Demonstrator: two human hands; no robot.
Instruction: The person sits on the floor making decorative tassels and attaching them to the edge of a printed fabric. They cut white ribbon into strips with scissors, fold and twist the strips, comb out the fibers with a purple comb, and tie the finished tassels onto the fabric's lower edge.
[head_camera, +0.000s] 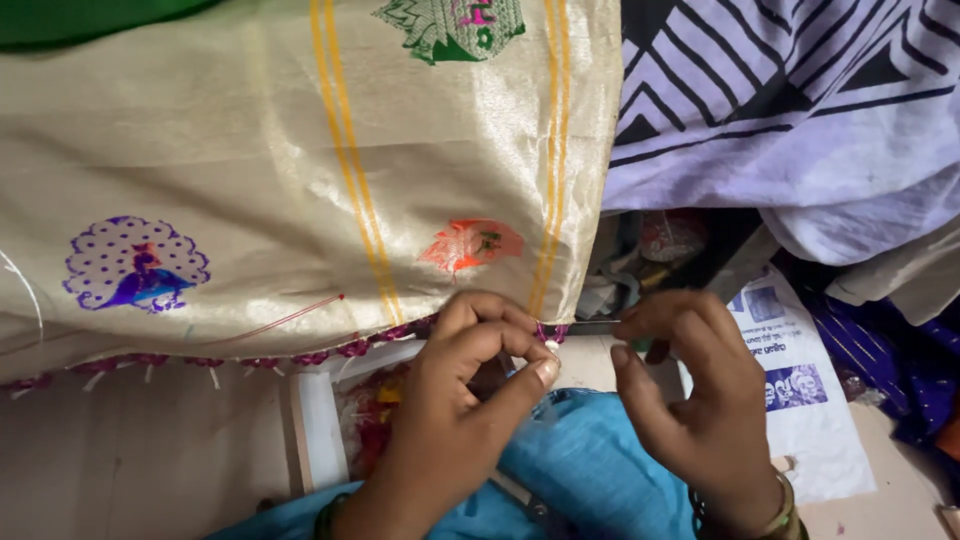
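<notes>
Blue garment (590, 470) sits lowest, under both hands, below the gold cloth's (300, 180) hem. Left hand (470, 400) pinches the purple beaded edging (350, 349) at that hem, fingers closed on it; right hand (700, 400), just right of the hem corner, grips a thin dark tool (590, 327), probably a needle or hook. Looks mid-stitch on the edging; next move calls for a steady, taut hem and a precise tip.

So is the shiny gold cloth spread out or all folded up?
Spread out. The gold cloth lies flat, its peacock pictures showing whole, and the left hand pinches its purple edge.
</notes>
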